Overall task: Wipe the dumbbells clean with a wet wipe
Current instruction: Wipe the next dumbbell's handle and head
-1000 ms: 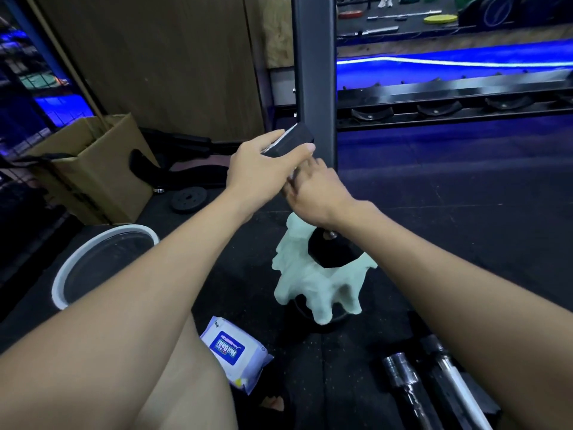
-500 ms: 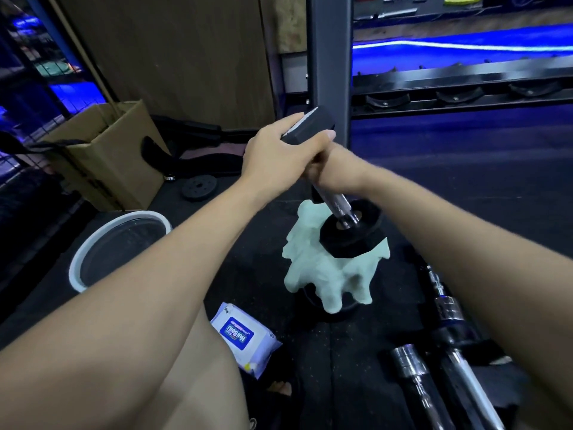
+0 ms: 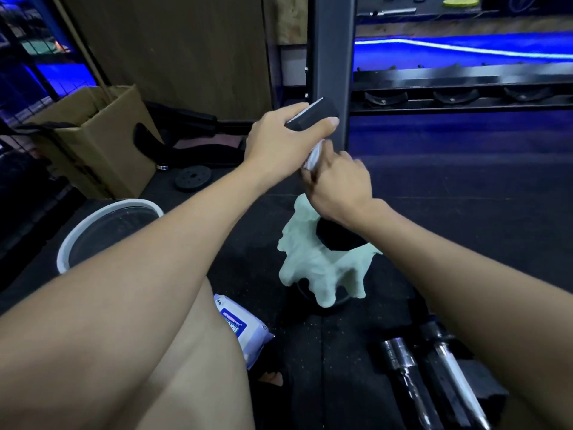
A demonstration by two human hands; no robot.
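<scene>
Just above the middle of the frame, a person holds a dumbbell [image 3: 313,114] upright, tilted slightly, over a dark rubber floor [image 3: 449,212]. The left hand [image 3: 285,141] curls around the black upper head, fingers over the top and thumb along its right edge. Directly beneath, the right hand [image 3: 339,184] wraps around the handle with a white wet wipe [image 3: 314,155] pinched against the bar; only a strip of wipe shows between the two hands, which nearly touch. The black lower head [image 3: 336,237] sits below the right wrist, resting in a crumpled pale green cloth [image 3: 319,268] draped over a dark round object on the floor. Close behind the hands rises a grey steel rack post [image 3: 331,57], leaving little room beyond the upper head. To the right of the hands the floor lies open up to the rack's lower shelf [image 3: 465,100] at upper right. At left centre stands a white-rimmed bucket [image 3: 108,212], with a cardboard box [image 3: 93,135] behind it and a small weight plate [image 3: 193,178] nearby. A pack of wet wipes [image 3: 238,328] lies at lower centre, beside the person's bare knee [image 3: 192,367]. At lower right, two more dumbbells [image 3: 434,377] with chrome handles lie side by side under the right forearm, running off the bottom edge.
</scene>
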